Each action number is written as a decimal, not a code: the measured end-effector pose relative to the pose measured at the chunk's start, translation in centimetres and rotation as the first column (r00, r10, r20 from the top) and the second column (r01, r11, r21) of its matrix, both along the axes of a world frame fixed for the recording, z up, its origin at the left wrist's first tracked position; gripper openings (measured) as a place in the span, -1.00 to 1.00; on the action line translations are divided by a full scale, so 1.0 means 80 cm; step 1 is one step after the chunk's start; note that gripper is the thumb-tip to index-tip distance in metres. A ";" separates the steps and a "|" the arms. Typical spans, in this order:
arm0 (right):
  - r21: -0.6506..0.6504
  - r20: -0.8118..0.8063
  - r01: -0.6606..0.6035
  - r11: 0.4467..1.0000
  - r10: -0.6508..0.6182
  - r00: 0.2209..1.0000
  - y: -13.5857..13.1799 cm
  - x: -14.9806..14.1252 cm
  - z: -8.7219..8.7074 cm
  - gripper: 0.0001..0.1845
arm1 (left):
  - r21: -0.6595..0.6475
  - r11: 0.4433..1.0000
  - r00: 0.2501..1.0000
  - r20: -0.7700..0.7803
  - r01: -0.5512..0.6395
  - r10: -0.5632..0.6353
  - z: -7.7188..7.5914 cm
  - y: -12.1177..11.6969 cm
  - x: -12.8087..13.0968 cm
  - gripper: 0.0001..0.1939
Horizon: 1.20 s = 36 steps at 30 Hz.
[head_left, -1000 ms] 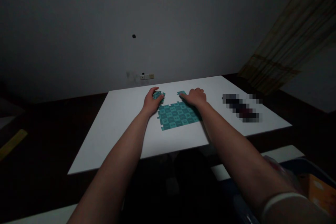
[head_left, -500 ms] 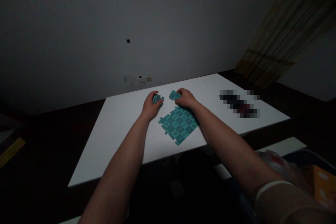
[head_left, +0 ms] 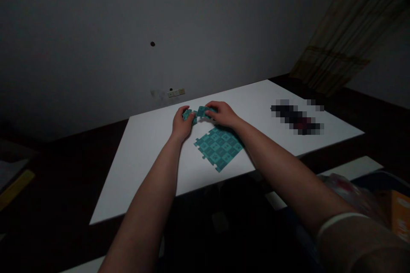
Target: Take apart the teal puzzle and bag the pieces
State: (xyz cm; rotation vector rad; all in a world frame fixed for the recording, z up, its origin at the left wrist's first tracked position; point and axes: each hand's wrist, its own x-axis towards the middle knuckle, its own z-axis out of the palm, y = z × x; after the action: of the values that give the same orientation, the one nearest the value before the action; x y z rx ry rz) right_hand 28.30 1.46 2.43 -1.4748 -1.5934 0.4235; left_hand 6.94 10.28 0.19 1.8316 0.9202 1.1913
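My left hand (head_left: 183,123) is closed around several teal jigsaw puzzle pieces (head_left: 188,115), gathered in a small bunch. Between the fingers and thumb of my right hand (head_left: 222,114) is one teal puzzle piece (head_left: 202,111), raised a little above the table and tilted. Its left edge comes close to the bunch; whether they touch I cannot tell. Nearer to me lies a joined teal checkered section of puzzle (head_left: 219,148), flat, with knobs and notches along its left edges. My right wrist and forearm hide part of its right side.
Everything lies on a white table (head_left: 144,166) that stands before a grey wall. A pixelated dark object (head_left: 296,118) is on the table's right part. Below the right edge are a clear plastic bag (head_left: 349,190) and an orange box (head_left: 400,213).
My right hand has moved left with its puzzle piece, bringing it close to my left hand. The joined section stays on the table; the view has shifted slightly.
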 end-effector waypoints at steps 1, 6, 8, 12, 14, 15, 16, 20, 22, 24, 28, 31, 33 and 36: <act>0.009 -0.004 -0.057 0.998 0.057 0.998 0.000 -0.003 -0.002 -0.79 | -0.005 1.000 1.000 0.000 0.007 -0.007 -0.001 0.001 0.000 -0.73; -0.093 0.081 -0.053 0.994 0.060 0.995 -0.005 -0.014 -0.010 -0.73 | 0.014 0.994 0.993 -0.046 0.111 -0.110 -0.001 0.001 0.003 -0.82; -0.110 0.108 -0.015 0.994 0.027 0.994 -0.006 -0.016 -0.011 -0.70 | 0.032 0.989 0.986 -0.086 0.146 -0.142 0.002 -0.003 0.004 -0.77; -0.114 0.104 -0.023 0.993 0.035 0.994 -0.007 -0.016 -0.011 -0.61 | 0.097 0.981 0.977 -0.149 0.167 -0.152 0.006 -0.009 0.002 -0.62; -0.141 0.080 -0.042 0.989 0.054 0.995 -0.008 -0.014 -0.011 -0.44 | 0.132 0.976 0.974 -0.169 0.173 -0.150 0.006 -0.010 0.001 -0.60; -0.151 0.065 -0.053 0.987 0.063 0.996 -0.008 -0.013 -0.011 -0.34 | 0.148 0.974 0.974 -0.176 0.171 -0.145 0.005 -0.009 0.001 -0.61; -0.156 0.051 -0.061 0.986 0.069 0.996 -0.007 -0.012 -0.011 -0.25 | 0.162 0.972 0.974 -0.181 0.168 -0.138 0.004 -0.009 0.001 -0.62; -0.125 0.021 -0.042 0.991 0.045 0.999 -0.002 -0.005 -0.013 -0.22 | 0.216 0.965 0.971 -0.214 0.150 -0.103 -0.002 -0.003 0.000 -0.63; -0.112 0.008 -0.014 0.994 0.015 1.000 0.000 -0.003 -0.012 -0.33 | 0.235 0.962 0.969 -0.232 0.139 -0.084 -0.005 0.000 0.000 -0.63; -0.107 0.004 0.025 0.994 -0.024 1.000 0.001 -0.002 -0.010 -0.42 | 0.252 0.958 0.966 -0.248 0.135 -0.071 -0.006 0.003 0.000 -0.63; -0.098 0.038 0.132 0.986 -0.128 0.991 0.002 -0.004 -0.005 -0.52 | 0.276 0.952 0.964 -0.260 0.136 -0.062 -0.007 0.004 0.002 -0.63; -0.105 0.045 0.203 0.974 -0.199 0.979 0.004 -0.005 -0.002 -0.58 | 0.290 0.948 0.964 -0.262 0.130 -0.052 -0.006 0.004 0.002 -0.65; -0.148 0.010 0.246 0.958 -0.248 0.969 0.007 -0.003 -0.002 -0.62 | 0.310 0.941 0.963 -0.266 0.133 -0.048 -0.005 0.004 0.002 -0.66; -0.212 -0.111 0.248 0.945 -0.275 0.955 0.011 0.002 -0.004 -0.64 | 0.329 0.935 0.966 -0.255 0.131 -0.046 -0.006 0.004 0.001 -0.68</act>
State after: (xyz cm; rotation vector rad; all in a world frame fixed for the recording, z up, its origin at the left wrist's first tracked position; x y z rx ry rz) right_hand 28.42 2.33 2.08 -1.7408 -1.2511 0.5286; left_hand 7.04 10.64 -0.26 2.3175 0.7847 1.1405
